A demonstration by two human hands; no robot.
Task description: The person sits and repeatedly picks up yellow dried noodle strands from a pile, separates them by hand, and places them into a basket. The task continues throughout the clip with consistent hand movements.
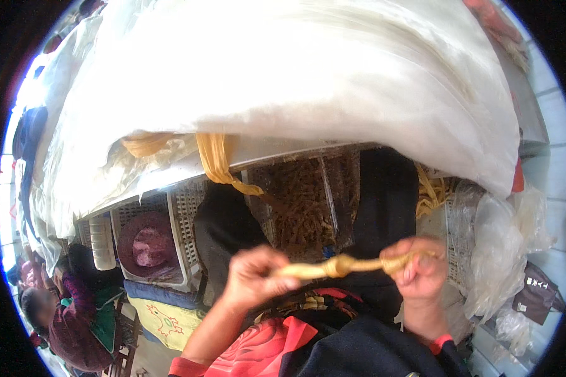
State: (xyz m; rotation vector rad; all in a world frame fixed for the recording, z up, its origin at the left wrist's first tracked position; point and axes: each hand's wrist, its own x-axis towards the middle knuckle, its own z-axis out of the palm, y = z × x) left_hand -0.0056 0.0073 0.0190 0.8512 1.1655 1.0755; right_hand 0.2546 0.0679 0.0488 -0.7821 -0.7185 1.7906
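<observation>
A pale yellow strip [364, 265], which looks like tofu skin, stretches between my hands above my lap. A bulky knot sits near its middle. My left hand [259, 273] pinches one end between thumb and fingers. At the other end, my right hand [420, 271] grips the strip, with part of it bunched at the fingers. Motion blurs both hands slightly. Beyond them, a folded yellow band [214, 160] hangs over the table edge from under a white plastic sheet [287, 80]. More yellow material [146, 144] shows beneath the sheet.
Between my knees stands a container of brown pieces [302, 202]. A plastic crate [172, 235] holding a reddish bowl [146, 242] is at left, near a seated person [78, 320]. Yellow strips [429, 193] lie beyond my right knee. Clear plastic bags [495, 249] are at right.
</observation>
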